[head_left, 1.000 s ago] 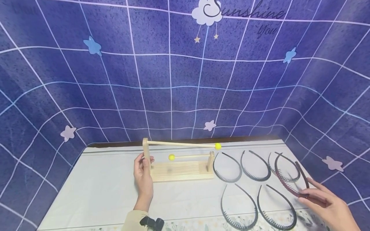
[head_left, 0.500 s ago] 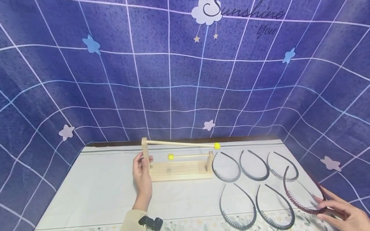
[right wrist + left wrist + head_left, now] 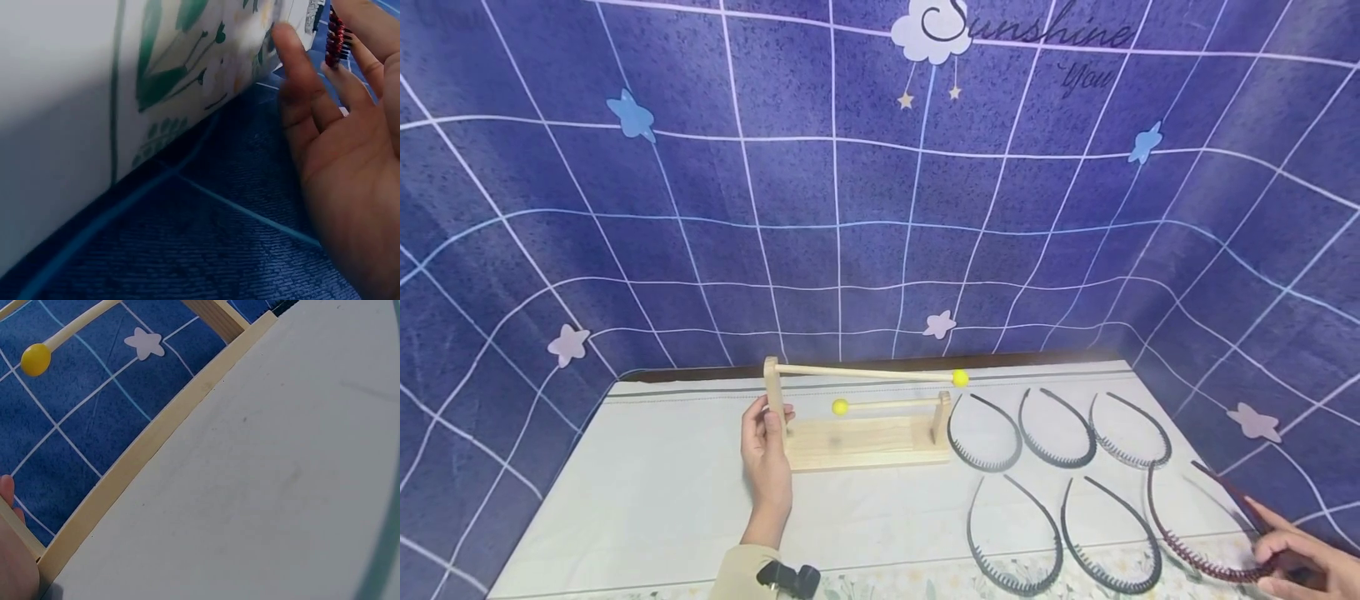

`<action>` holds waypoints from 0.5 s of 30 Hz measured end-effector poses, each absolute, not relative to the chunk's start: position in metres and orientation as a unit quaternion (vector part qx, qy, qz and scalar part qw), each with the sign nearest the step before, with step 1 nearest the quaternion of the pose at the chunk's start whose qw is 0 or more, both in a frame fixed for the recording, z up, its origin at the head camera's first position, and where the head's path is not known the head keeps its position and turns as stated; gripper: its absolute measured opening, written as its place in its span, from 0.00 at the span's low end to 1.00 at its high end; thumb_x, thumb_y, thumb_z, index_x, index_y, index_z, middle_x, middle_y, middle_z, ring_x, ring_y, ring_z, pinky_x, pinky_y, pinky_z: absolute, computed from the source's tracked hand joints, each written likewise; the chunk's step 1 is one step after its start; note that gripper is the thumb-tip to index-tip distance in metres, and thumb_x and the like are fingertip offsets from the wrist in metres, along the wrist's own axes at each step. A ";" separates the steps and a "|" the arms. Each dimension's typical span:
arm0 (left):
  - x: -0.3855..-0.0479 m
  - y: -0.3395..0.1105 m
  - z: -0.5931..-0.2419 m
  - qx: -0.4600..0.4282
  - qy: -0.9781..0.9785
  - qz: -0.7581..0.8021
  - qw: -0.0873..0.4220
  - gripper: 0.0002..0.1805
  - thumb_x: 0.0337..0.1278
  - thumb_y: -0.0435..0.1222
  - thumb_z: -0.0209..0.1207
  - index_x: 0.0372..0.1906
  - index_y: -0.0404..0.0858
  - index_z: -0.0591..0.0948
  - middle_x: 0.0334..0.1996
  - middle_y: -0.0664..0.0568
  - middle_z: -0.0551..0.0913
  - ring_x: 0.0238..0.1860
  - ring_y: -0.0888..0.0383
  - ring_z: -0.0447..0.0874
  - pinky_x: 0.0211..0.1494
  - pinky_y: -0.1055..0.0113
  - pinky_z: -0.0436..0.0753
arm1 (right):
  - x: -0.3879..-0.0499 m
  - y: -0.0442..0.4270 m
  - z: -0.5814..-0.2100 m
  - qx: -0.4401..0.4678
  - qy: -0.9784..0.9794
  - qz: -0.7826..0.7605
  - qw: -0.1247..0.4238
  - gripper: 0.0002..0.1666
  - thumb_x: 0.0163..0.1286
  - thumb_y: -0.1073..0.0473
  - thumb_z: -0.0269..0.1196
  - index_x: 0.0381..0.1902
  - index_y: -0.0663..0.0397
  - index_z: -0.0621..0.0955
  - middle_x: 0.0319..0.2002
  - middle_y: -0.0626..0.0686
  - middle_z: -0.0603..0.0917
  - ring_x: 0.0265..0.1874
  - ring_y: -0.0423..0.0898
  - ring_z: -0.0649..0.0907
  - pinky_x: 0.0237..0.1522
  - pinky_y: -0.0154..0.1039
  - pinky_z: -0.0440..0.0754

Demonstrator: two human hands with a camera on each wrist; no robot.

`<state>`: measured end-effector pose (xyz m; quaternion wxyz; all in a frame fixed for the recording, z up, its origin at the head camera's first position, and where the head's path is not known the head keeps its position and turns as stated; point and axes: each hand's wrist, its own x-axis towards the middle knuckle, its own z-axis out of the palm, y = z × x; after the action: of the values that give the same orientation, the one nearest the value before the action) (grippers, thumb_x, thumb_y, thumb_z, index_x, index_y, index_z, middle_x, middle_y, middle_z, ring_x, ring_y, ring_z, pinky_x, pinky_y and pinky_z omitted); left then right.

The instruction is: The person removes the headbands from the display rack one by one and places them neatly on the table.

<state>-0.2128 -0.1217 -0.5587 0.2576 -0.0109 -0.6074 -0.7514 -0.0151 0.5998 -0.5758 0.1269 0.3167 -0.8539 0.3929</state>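
Observation:
My left hand (image 3: 767,467) grips the left upright of a wooden stand (image 3: 868,446). The stand has two horizontal rods with yellow ball tips (image 3: 960,378), one long and high, one shorter and lower. In the left wrist view, a bit of that hand (image 3: 14,559) shows against the pale wood (image 3: 125,465). At the table's near right corner, my right hand (image 3: 1311,560) pinches a dark red toothed headband (image 3: 1191,558) by its right side. From the right wrist, red teeth (image 3: 335,40) appear between thumb and fingers. Whether the headband touches the table is unclear.
Several dark toothed headbands (image 3: 1018,583) lie in two rows right of the stand, one far-right one (image 3: 1138,458) partly lighter. A white cloth (image 3: 647,492) with a floral front border covers the table. Blue gridded fabric (image 3: 880,183) hangs behind and beside it.
My right hand has carried the red headband right and toward me, off the far-right headband it overlapped, to the near row's right end. My left hand keeps its grip on the stand.

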 end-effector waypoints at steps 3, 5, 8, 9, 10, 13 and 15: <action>-0.212 -0.121 -0.559 -0.012 -0.608 -0.751 0.256 0.20 0.93 0.40 0.45 0.76 0.40 0.73 0.54 0.50 0.84 0.62 0.50 0.85 0.71 0.71 0.77 | -0.014 0.600 -0.576 0.304 -0.868 0.373 0.123 0.45 0.37 0.93 0.70 0.48 0.49 0.79 0.86 0.33 0.59 0.47 0.22 0.79 0.28 0.22 0.75; -0.212 -0.120 -0.559 -0.013 -0.609 -0.752 0.253 0.20 0.94 0.40 0.45 0.77 0.40 0.72 0.54 0.49 0.84 0.62 0.52 0.85 0.71 0.70 0.76 | -0.014 0.601 -0.578 0.293 -0.870 0.382 0.105 0.44 0.41 0.92 0.70 0.49 0.46 0.79 0.84 0.29 0.59 0.39 0.20 0.78 0.23 0.21 0.73; -0.213 -0.119 -0.558 -0.011 -0.611 -0.750 0.252 0.21 0.94 0.41 0.45 0.77 0.40 0.72 0.54 0.50 0.84 0.62 0.55 0.85 0.71 0.70 0.77 | -0.015 0.604 -0.581 0.291 -0.864 0.404 0.075 0.44 0.46 0.93 0.67 0.51 0.46 0.77 0.84 0.27 0.57 0.32 0.17 0.74 0.22 0.16 0.73; -0.213 -0.119 -0.558 -0.010 -0.611 -0.751 0.251 0.21 0.94 0.41 0.45 0.77 0.40 0.72 0.54 0.50 0.84 0.62 0.54 0.85 0.71 0.70 0.77 | -0.016 0.605 -0.583 0.298 -0.861 0.406 0.075 0.44 0.45 0.94 0.66 0.50 0.47 0.77 0.84 0.27 0.58 0.38 0.18 0.78 0.29 0.12 0.74; -0.212 -0.119 -0.558 -0.009 -0.611 -0.751 0.251 0.21 0.94 0.41 0.45 0.77 0.40 0.72 0.54 0.51 0.84 0.62 0.54 0.85 0.71 0.70 0.77 | -0.018 0.605 -0.585 0.308 -0.853 0.415 0.074 0.44 0.43 0.95 0.64 0.50 0.50 0.77 0.84 0.29 0.58 0.45 0.20 0.81 0.38 0.10 0.74; -0.211 -0.119 -0.557 -0.006 -0.614 -0.749 0.248 0.21 0.94 0.41 0.45 0.77 0.41 0.72 0.54 0.52 0.84 0.62 0.53 0.85 0.71 0.71 0.77 | -0.023 0.608 -0.589 0.352 -0.826 0.432 0.077 0.44 0.38 0.97 0.63 0.49 0.56 0.76 0.86 0.35 0.60 0.75 0.26 0.69 0.65 0.11 0.64; -0.210 -0.120 -0.557 -0.007 -0.615 -0.749 0.247 0.21 0.94 0.41 0.45 0.77 0.40 0.72 0.54 0.53 0.84 0.62 0.52 0.84 0.71 0.71 0.77 | -0.026 0.609 -0.591 0.383 -0.811 0.435 0.079 0.45 0.34 0.97 0.63 0.49 0.59 0.76 0.87 0.39 0.59 0.83 0.28 0.58 0.73 0.14 0.55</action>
<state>-0.2101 -0.1196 -0.5569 0.2468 -0.0074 -0.6149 -0.7489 -0.0262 0.6089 -0.5907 0.0785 0.3834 -0.8110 0.4349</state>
